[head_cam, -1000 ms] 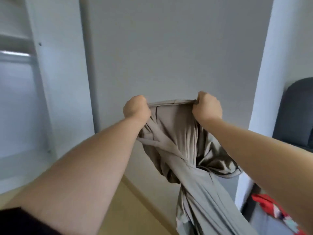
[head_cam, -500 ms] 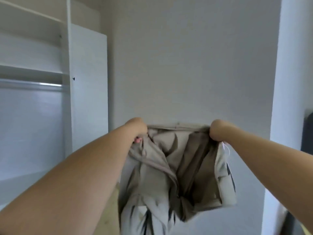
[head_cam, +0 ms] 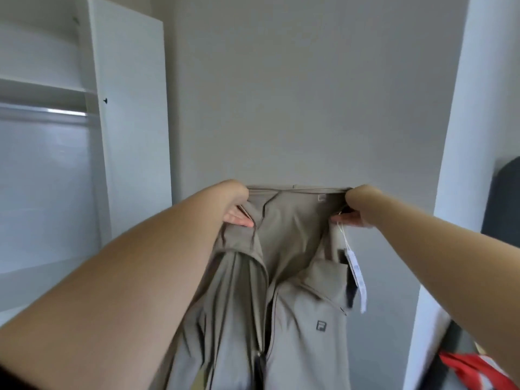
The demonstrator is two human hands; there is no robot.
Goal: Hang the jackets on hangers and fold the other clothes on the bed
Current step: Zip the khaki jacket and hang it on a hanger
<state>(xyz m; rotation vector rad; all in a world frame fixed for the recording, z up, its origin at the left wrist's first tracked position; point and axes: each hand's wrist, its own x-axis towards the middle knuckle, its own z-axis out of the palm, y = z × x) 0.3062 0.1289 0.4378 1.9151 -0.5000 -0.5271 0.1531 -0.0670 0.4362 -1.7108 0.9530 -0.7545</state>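
A beige jacket [head_cam: 295,249] hangs in front of me, held up at its collar and stretched wide. My left hand [head_cam: 237,205] grips the collar's left end. My right hand [head_cam: 356,206] grips the right end. The jacket's front is open and hangs straight down, with a small dark logo on its right chest. A white paper tag [head_cam: 356,277] dangles on a string from near my right hand. No hanger shows.
An open white wardrobe [head_cam: 126,108] stands at the left with a metal rail [head_cam: 42,112] under a shelf. A grey wall is straight ahead. At the right stand a white pillar [head_cam: 455,136], a dark headboard [head_cam: 503,198] and a red garment [head_cam: 475,370] low down.
The twisted, bunched jacket has been shaken out and now hangs flat and open. My hands have spread further apart along the collar. The view has tilted up and left towards the wardrobe.
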